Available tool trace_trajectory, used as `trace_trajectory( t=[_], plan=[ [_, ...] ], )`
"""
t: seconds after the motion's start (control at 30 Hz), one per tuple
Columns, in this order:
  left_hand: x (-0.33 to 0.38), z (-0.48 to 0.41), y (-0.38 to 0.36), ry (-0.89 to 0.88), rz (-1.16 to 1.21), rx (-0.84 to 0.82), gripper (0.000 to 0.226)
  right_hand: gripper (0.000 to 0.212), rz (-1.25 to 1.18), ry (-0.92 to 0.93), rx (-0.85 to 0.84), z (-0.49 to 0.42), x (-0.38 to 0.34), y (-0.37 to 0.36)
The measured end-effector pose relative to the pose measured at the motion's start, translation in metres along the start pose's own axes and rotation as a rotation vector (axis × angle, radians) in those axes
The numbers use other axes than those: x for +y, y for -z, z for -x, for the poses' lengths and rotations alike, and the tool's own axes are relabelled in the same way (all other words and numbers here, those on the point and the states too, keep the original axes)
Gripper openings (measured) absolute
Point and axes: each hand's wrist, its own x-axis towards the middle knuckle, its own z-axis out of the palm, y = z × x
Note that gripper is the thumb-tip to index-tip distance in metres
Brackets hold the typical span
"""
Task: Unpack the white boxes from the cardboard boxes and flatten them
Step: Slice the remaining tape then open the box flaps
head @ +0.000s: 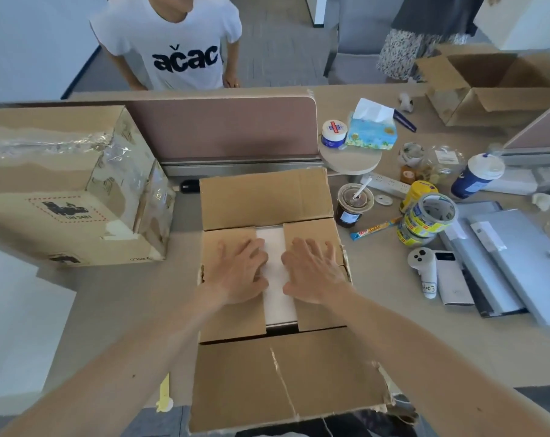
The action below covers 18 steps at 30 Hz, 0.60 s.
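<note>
Nearest item: the outer flap of an open cardboard box (267,373), folded toward the viewer, creased down its middle, torn ragged at its right corner and cut off by the lower frame edge. Box stood on a beige table (109,310), far outer flap raised, two inner flaps lying nearly shut. Left hand (239,272) rested flat on the left inner flap and right hand (313,272) flat on the right one; fingers of both were straight and spread, gripping nothing. White box (280,307) lay inside the cardboard box, seen only as a plain, smooth strip in the gap between the inner flaps; its remainder was hidden beneath flaps and hands, and whether one or several lay there could not be told. Second cardboard box (62,190), left of the first and apart from it, was wrapped in wrinkled clear film with a dark printed label, its left part cut off. Third cardboard box (494,86), far right, stood open, interior in shadow. Pink divider panel (223,127) rose behind the first box. Person in a white printed T-shirt (179,48) stood beyond it, cut off at the top. Right-hand clutter: lidded drink cup (354,205), stacked tape rolls (431,216), tissue pack (373,130), white controller (421,269), grey laptops (525,263). Small yellow object (165,394) at the table's near edge, blurred, not identifiable.
</note>
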Motion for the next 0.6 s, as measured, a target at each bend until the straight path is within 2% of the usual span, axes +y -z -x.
trace_trajectory(
  t=[0.1,0.27,0.37,0.4,0.5,0.6],
  plan=[
    [0.003,-0.004,0.008,-0.016,-0.047,-0.03,0.034,0.044,0.101,0.052,-0.013,-0.006,0.001,0.007],
    [0.003,-0.004,0.019,-0.044,-0.108,0.029,0.015,0.054,0.19,0.12,-0.052,-0.01,-0.006,0.015],
    [0.001,0.001,0.033,-0.061,-0.172,0.087,0.035,0.057,0.212,0.128,-0.057,-0.008,-0.005,0.034],
    [-0.001,0.004,0.04,-0.075,-0.184,0.119,0.034,0.056,0.24,0.138,-0.041,-0.006,-0.003,0.043],
    [-0.011,0.017,0.062,-0.099,-0.26,0.131,0.009,0.054,0.359,0.153,0.015,0.003,0.008,0.07],
    [-0.025,0.026,0.082,-0.062,-0.352,0.071,0.003,0.045,0.451,0.117,-0.02,0.013,0.027,0.093]
  ],
)
